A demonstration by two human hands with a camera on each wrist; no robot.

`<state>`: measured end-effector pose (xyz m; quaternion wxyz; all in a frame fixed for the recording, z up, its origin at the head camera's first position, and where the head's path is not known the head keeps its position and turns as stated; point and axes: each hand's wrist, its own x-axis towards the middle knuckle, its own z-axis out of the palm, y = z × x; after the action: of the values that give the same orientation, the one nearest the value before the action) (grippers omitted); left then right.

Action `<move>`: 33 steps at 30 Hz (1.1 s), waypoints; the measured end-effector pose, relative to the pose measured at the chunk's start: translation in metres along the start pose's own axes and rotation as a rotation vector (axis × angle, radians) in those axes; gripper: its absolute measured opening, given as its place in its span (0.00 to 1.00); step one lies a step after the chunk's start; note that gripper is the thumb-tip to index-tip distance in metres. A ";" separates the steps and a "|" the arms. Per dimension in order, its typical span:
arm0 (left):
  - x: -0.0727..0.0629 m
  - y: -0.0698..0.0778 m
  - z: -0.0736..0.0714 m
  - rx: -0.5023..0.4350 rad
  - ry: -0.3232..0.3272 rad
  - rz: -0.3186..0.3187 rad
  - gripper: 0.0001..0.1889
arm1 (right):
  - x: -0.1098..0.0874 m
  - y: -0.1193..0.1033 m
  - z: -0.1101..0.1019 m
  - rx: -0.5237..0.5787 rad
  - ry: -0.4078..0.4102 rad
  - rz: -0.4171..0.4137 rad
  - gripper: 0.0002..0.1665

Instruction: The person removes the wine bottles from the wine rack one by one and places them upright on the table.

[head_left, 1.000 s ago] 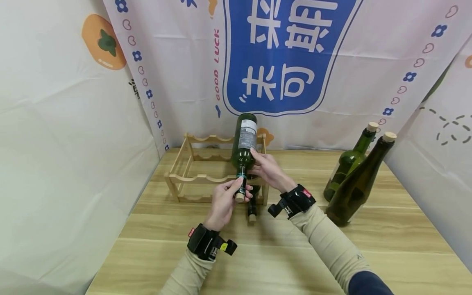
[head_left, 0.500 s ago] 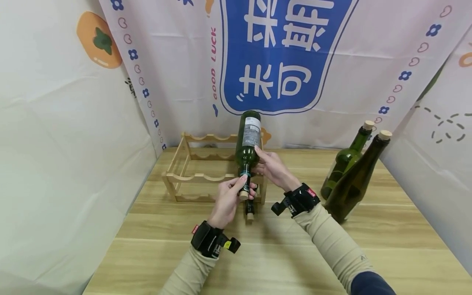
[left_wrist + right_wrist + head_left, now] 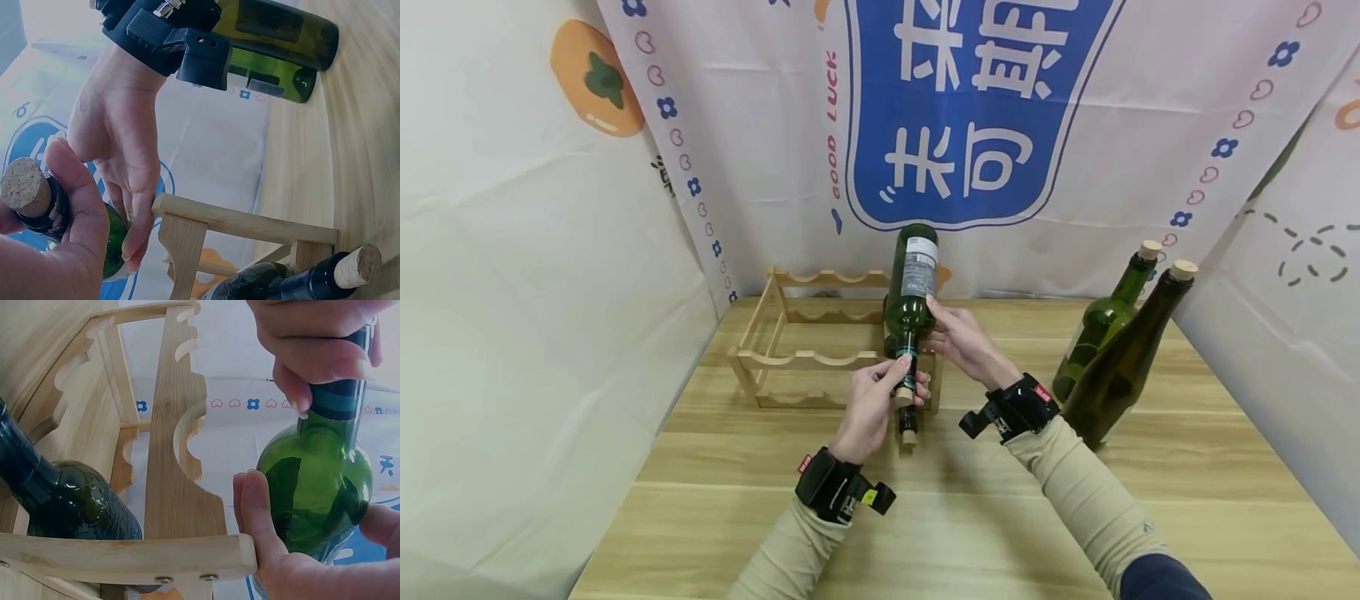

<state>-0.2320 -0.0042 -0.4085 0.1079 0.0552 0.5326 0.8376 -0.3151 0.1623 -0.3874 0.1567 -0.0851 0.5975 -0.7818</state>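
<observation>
Centre frame, left hand (image 3: 870, 406) grips the green bottle (image 3: 907, 315) by the neck, right hand (image 3: 966, 345) clasps its body: best held steady, clear of rack (image 3: 808, 361) and lower bottle (image 3: 908, 421).

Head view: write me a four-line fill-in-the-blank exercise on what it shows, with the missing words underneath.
1. The left hand grips the held bottle by its ____.
2. In the wooden rack, the racked bottle lies on the ____ tier.
3. The standing bottles on the table number ____.
4. The backdrop says GOOD ____ in red letters.

Missing words: neck; lower; two; LUCK.
</observation>
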 end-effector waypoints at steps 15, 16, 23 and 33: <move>0.000 -0.013 0.009 0.013 -0.044 -0.009 0.24 | -0.011 0.006 -0.015 -0.008 0.033 -0.002 0.38; 0.000 -0.014 0.009 0.011 -0.043 -0.011 0.24 | -0.012 0.007 -0.016 -0.005 0.037 0.000 0.38; 0.001 -0.019 0.012 0.009 -0.042 -0.013 0.24 | -0.015 0.008 -0.020 0.018 0.059 0.012 0.37; 0.010 -0.015 0.018 0.018 -0.042 0.021 0.20 | -0.010 -0.003 -0.023 0.024 0.066 -0.023 0.37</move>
<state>-0.2359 0.0197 -0.4145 0.1097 0.0794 0.5372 0.8325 -0.3135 0.1874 -0.3899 0.1292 -0.0644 0.5917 -0.7931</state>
